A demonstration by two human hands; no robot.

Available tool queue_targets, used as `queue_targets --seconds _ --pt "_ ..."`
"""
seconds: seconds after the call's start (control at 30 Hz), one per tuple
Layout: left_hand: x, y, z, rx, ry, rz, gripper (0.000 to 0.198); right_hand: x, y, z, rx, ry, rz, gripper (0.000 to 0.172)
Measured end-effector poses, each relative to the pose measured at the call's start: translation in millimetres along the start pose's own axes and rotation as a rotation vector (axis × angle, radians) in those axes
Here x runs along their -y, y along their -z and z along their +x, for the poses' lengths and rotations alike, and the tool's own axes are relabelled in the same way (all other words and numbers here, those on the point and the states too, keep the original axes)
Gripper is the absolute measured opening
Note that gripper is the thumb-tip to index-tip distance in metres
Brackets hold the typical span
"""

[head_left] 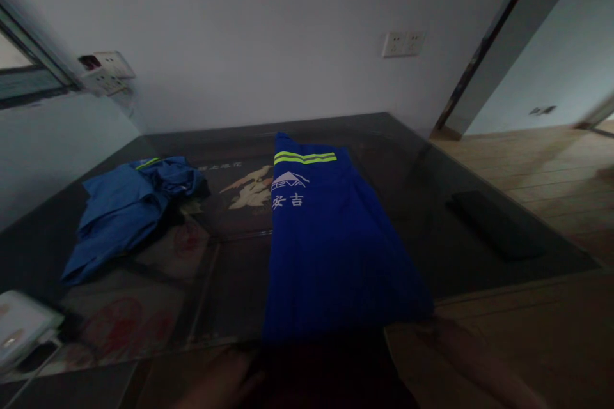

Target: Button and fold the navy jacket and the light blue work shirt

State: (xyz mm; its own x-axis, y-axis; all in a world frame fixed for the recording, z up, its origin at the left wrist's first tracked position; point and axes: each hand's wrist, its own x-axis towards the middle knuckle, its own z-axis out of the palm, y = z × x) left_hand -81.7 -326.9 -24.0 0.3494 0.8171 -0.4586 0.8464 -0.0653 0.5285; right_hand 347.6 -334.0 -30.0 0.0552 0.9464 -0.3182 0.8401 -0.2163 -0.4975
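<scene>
A bright blue garment (330, 243) lies folded into a long strip on the dark glass table (230, 281). It has yellow-green reflective stripes and a white logo at its far end. My left hand (225, 378) is dim and in shadow at the table's near edge, just left of the garment's near end. My right hand (439, 329) reaches in from the lower right to the garment's near right corner. The fingers of both hands are too dark to make out.
A second blue garment (129, 211) lies crumpled at the table's left. A flat black object (489, 225) rests near the right edge, and a white object (19, 327) at the near left. Wall sockets (403, 43) are behind. Wooden floor (551, 160) lies to the right.
</scene>
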Motion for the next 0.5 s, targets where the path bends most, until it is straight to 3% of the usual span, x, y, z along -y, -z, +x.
queue_targets --seconds 0.07,0.13,0.2,0.27,0.33,0.4,0.5 --pt "-18 27.3 -20 0.015 -0.181 0.001 0.028 18 31 -15 0.159 0.083 0.057 0.03" --pt "-41 48.5 -26 -0.041 -0.359 -0.001 0.027 47 56 -22 0.217 0.191 0.147 0.04" --pt "-60 57.8 -15 -0.257 -0.458 0.085 0.033 78 65 -17 0.056 0.317 0.231 0.044" --pt "-71 56.3 9 -0.498 -0.496 0.287 0.035 102 58 0 -0.255 0.412 0.228 0.041" --pt "-72 49.9 35 -0.614 -0.493 0.488 0.048 111 41 22 -0.434 0.479 0.122 0.042" --pt "-67 44.4 52 -0.625 -0.492 0.617 0.058 107 23 44 -0.48 0.499 -0.017 0.046" --pt "-58 43.0 58 -0.586 -0.49 0.698 0.059 88 11 62 -0.481 0.481 -0.156 0.049"
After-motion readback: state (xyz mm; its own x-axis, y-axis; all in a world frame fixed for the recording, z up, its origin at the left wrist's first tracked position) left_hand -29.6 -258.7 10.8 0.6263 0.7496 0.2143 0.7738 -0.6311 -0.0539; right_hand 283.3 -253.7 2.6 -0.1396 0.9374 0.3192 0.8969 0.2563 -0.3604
